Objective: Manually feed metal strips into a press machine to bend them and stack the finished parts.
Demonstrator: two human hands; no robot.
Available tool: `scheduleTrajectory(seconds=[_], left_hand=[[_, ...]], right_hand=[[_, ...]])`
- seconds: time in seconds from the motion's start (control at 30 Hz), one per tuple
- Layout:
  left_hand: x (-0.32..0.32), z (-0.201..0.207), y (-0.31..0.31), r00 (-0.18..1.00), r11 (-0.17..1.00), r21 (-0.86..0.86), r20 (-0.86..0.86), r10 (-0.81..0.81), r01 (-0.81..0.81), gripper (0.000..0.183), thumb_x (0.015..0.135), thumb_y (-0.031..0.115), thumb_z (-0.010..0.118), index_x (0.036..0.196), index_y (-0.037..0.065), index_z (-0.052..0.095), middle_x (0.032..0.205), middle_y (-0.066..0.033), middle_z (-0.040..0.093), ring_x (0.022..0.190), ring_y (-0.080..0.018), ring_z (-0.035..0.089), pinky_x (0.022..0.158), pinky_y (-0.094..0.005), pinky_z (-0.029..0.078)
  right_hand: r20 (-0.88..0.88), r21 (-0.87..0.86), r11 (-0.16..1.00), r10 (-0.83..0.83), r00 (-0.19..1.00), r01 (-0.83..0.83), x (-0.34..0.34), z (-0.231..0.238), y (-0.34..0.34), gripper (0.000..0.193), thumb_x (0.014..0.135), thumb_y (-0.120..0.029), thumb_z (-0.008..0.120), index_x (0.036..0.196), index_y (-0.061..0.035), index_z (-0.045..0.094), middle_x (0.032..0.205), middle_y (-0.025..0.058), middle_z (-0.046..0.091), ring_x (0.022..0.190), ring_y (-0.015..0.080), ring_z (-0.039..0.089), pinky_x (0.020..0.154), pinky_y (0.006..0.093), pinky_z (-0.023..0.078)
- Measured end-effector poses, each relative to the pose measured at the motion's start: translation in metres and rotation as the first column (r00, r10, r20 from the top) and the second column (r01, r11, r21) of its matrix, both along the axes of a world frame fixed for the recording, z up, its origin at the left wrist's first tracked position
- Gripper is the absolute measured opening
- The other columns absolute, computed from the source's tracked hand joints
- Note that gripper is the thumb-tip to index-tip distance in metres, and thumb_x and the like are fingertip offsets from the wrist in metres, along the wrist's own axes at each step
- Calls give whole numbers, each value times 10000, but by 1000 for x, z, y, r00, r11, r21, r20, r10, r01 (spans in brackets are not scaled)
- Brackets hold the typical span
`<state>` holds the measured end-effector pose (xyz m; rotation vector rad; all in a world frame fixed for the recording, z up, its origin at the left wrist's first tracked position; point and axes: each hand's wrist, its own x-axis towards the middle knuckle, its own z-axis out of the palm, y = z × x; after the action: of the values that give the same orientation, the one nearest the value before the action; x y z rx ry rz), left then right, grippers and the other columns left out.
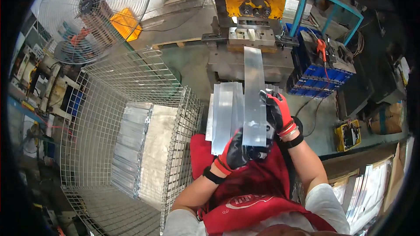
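A long flat metal strip (pixel 254 76) lies lengthwise in front of me, its far end close to the press die (pixel 251 36). My left hand (pixel 237 150), in a black and red glove, grips the strip near its close end. Farther up, my right hand (pixel 275 107), gloved alike, has its fingers closed on the strip's right edge. Just left of the strip rests a stack of similar metal strips (pixel 224 113), partly covered by my left hand.
A wire mesh cage (pixel 175 148) on the left holds many metal strips (pixel 133 144) beside a pale sheet. A large fan (pixel 91 3) stands at the upper left. Blue crates (pixel 313 76) with tools on top stand right of the press. A yellow bin (pixel 348 135) and an open carton (pixel 396 170) are at the right.
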<state>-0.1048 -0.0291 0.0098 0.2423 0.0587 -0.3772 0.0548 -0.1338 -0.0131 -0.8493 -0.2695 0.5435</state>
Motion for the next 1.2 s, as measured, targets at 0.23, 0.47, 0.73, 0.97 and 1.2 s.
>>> scheduleTrajectory(seconds=[0.23, 0.47, 0.73, 0.97, 1.2], left_hand=[[49, -7, 31, 1000, 995, 101, 11, 21, -21, 708, 831, 561, 269, 1247, -9, 333, 1073, -269, 509, 786, -339, 604, 469, -279, 498], [77, -39, 43, 924, 676, 660, 374, 83, -328, 422, 808, 133, 503, 1209, 54, 398, 1044, -140, 559, 784, -226, 601, 592, -259, 495], [84, 6, 29, 964, 231, 936, 259, 61, -266, 559, 640, 4, 621, 1172, 20, 447, 1040, -165, 540, 931, -288, 527, 815, -350, 419], [90, -6, 23, 939, 533, 773, 284, 193, -343, 236, 864, 303, 470, 897, 78, 532, 650, -47, 588, 473, -147, 564, 349, -239, 364], [102, -20, 36, 964, 817, 512, 169, 206, -264, 279, 887, 260, 430, 939, 9, 539, 790, -90, 608, 654, -168, 602, 541, -271, 500]], right_hand=[[142, -55, 988, -134, 981, 143, 39, 8, 23, 45, 807, -63, 532, 811, -34, 566, 738, -46, 525, 663, 33, 460, 601, 179, 374], [156, -198, 967, -132, 979, 162, 52, 7, 35, 111, 803, -100, 560, 697, -77, 537, 655, -78, 453, 604, 19, 385, 538, 182, 318], [280, -213, 948, -172, 944, 236, 63, -13, 35, 133, 825, -152, 531, 852, -30, 577, 738, -49, 507, 660, 37, 429, 591, 184, 353], [745, -270, 887, -54, 665, 374, 61, -21, 35, 319, 852, -226, 478, 1046, 18, 542, 844, 1, 548, 709, 57, 468, 597, 186, 381], [516, -423, 829, -110, 849, 364, 60, 10, 51, 207, 807, -282, 528, 775, -84, 478, 647, -30, 424, 559, 64, 369, 501, 228, 289]])
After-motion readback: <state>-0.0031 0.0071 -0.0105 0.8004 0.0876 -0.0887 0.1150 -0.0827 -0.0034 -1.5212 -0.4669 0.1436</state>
